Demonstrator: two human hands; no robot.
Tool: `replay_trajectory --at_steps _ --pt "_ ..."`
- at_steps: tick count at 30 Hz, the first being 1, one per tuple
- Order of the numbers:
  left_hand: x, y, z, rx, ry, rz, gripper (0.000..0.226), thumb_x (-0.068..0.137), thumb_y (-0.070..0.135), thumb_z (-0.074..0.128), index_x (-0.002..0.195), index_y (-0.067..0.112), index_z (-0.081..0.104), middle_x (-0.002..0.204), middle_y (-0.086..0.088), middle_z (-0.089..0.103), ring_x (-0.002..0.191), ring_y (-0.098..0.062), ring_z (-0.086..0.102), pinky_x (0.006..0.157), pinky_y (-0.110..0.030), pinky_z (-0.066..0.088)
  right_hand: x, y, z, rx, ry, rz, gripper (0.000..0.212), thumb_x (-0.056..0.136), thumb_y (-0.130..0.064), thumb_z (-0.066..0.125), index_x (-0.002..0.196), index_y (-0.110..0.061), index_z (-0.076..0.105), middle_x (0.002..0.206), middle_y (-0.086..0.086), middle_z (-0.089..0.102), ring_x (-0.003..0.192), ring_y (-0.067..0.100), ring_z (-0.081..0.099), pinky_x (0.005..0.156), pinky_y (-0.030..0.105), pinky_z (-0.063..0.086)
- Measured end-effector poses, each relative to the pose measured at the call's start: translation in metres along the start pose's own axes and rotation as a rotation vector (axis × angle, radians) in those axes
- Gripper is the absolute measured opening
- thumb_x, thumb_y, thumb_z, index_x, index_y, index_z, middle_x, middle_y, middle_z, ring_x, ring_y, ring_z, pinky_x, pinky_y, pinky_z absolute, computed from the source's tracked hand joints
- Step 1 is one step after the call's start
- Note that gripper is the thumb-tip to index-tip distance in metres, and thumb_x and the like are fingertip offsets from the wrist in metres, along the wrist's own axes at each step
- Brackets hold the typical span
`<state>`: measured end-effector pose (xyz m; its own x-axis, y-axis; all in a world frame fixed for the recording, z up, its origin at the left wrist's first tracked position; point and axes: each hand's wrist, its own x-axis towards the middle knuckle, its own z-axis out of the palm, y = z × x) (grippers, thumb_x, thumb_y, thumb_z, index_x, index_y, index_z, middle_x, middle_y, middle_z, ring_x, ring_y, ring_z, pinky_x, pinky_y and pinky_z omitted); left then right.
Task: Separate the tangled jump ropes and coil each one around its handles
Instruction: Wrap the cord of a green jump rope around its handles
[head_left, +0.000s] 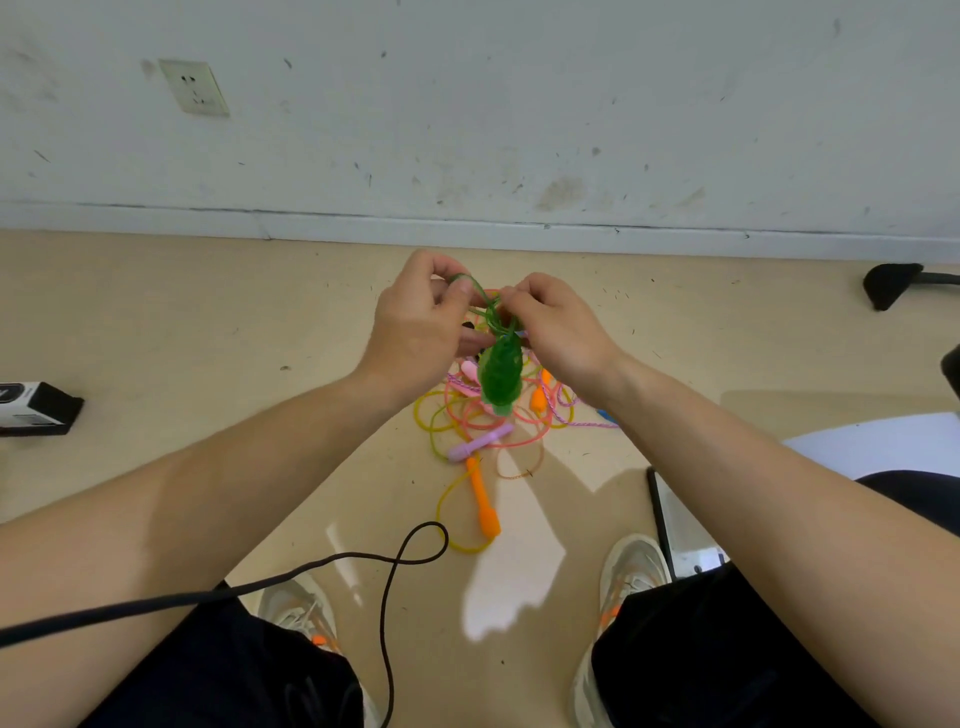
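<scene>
Trousers (727, 649), black, fill the two bottom corners of the frame, with a pale shoe poking out from each: the left shoe (296, 608) at lower centre-left and the right shoe (631, 566) at lower centre-right. A black cable (384, 566) comes in from the lower left edge, makes a loop between the shoes and drops out of the bottom of the frame.

Just above that loop, an orange handle (483, 501) lies on the tan floor (208, 338) with a yellow rope curling from its near end. Above it lies a pink handle (478, 441), at the lower edge of the tangle of ropes (457, 415): yellow, pink, orange and a purple braided strand heaped together in the centre of the frame. A second orange handle (540, 396) sits in the right part of the heap.

In front of the heap hangs the green rope (500, 376), wound into a tight bundle, held up by both hands. The left hand (415, 322) has its grip narrow, thumb and fingers pinching a loose green loop at the top. The right hand (558, 332) pinches the green strand just where it meets the top of the bundle. The two hands are close together, nearly touching.

A white sheet (883, 441) lies at the right edge. A black and white box (36, 408) sits at the left edge. A dark object (891, 283) rests at the upper right. Across the top runs a scuffed white wall (519, 104) with a socket (193, 87) at upper left.
</scene>
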<state>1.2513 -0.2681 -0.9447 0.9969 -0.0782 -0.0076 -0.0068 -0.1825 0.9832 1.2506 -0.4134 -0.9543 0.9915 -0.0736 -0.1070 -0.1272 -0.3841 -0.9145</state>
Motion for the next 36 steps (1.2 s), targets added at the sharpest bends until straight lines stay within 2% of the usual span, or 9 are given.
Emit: replay_trajectory --at_steps 2,6,10,17,24,28,31,33,36 --pt "0.004 0.004 -0.003 -0.039 0.016 -0.057 0.005 0.104 0.018 0.047 0.104 0.013 0.048 0.098 -0.007 0.074 0.07 -0.026 0.075 0.058 -0.032 0.059 0.0 0.003 0.003 0.102 -0.006 0.052 0.037 0.08 -0.05 0.052 0.081 -0.014 0.06 0.089 0.015 0.068 0.083 0.026 0.063 0.09 0.058 0.051" --pt "0.009 0.012 -0.006 -0.155 -0.029 -0.192 0.01 0.106 0.019 0.042 0.1 0.012 0.046 0.086 -0.003 0.077 0.066 -0.016 0.07 0.055 -0.029 0.055 -0.001 0.007 0.003 0.218 -0.032 0.072 0.03 0.088 -0.048 0.053 0.081 -0.02 0.058 0.085 0.01 0.071 0.088 0.034 0.07 0.094 0.057 0.052" --pt "0.012 0.014 -0.011 -0.14 -0.057 -0.249 0.018 0.107 0.019 0.041 0.092 0.014 0.05 0.087 -0.007 0.074 0.065 -0.012 0.067 0.051 -0.026 0.055 -0.002 0.007 0.005 0.288 -0.108 0.021 0.02 0.105 -0.027 0.043 0.092 -0.011 0.042 0.061 0.003 0.061 0.063 0.026 0.064 0.07 0.041 0.052" --pt "0.013 0.01 -0.013 0.022 0.016 -0.143 0.004 0.102 0.014 0.049 0.103 0.01 0.051 0.088 -0.007 0.072 0.061 -0.01 0.065 0.053 -0.024 0.054 -0.007 0.007 0.011 -0.03 -0.098 -0.136 0.02 0.106 -0.023 0.039 0.119 -0.017 0.053 0.068 0.006 0.057 0.049 0.008 0.05 0.048 0.018 0.041" --pt "0.021 0.008 -0.021 0.068 0.057 -0.147 0.006 0.1 0.012 0.052 0.103 0.007 0.056 0.091 -0.011 0.075 0.063 -0.016 0.067 0.05 -0.026 0.053 -0.006 0.014 0.011 -0.328 -0.15 -0.206 0.032 0.102 -0.021 0.036 0.08 -0.01 0.057 0.072 0.002 0.062 0.064 0.014 0.054 0.065 0.034 0.046" --pt "0.021 0.003 -0.023 0.084 0.044 -0.156 0.007 0.1 0.011 0.053 0.101 0.005 0.057 0.09 -0.015 0.075 0.063 -0.019 0.065 0.05 -0.027 0.052 -0.004 0.029 0.016 -0.466 -0.196 -0.2 0.033 0.099 -0.028 0.028 0.073 -0.017 0.044 0.062 0.0 0.054 0.096 0.032 0.063 0.086 0.055 0.049" --pt "0.022 0.003 -0.024 0.089 0.042 -0.15 0.005 0.1 0.01 0.054 0.098 0.007 0.057 0.087 -0.013 0.075 0.063 -0.019 0.066 0.052 -0.028 0.052 -0.004 0.036 0.017 -0.549 -0.228 -0.202 0.033 0.101 -0.029 0.026 0.071 -0.021 0.036 0.062 0.0 0.049 0.114 0.041 0.057 0.079 0.046 0.05" --pt "0.022 0.004 -0.026 0.091 0.047 -0.15 0.005 0.099 0.01 0.054 0.097 0.007 0.057 0.085 -0.011 0.075 0.061 -0.017 0.065 0.053 -0.029 0.051 -0.007 0.039 0.018 -0.633 -0.218 -0.25 0.033 0.098 -0.035 0.022 0.073 -0.02 0.035 0.059 -0.004 0.043 0.107 0.037 0.061 0.079 0.038 0.042" --pt "0.023 0.006 -0.028 0.104 0.043 -0.146 0.005 0.099 0.01 0.054 0.096 0.008 0.057 0.085 -0.011 0.075 0.06 -0.017 0.065 0.054 -0.03 0.052 -0.008 0.04 0.02 -0.592 -0.27 -0.246 0.032 0.103 -0.038 0.032 0.079 -0.017 0.039 0.065 0.0 0.046 0.074 0.027 0.055 0.07 0.046 0.045"
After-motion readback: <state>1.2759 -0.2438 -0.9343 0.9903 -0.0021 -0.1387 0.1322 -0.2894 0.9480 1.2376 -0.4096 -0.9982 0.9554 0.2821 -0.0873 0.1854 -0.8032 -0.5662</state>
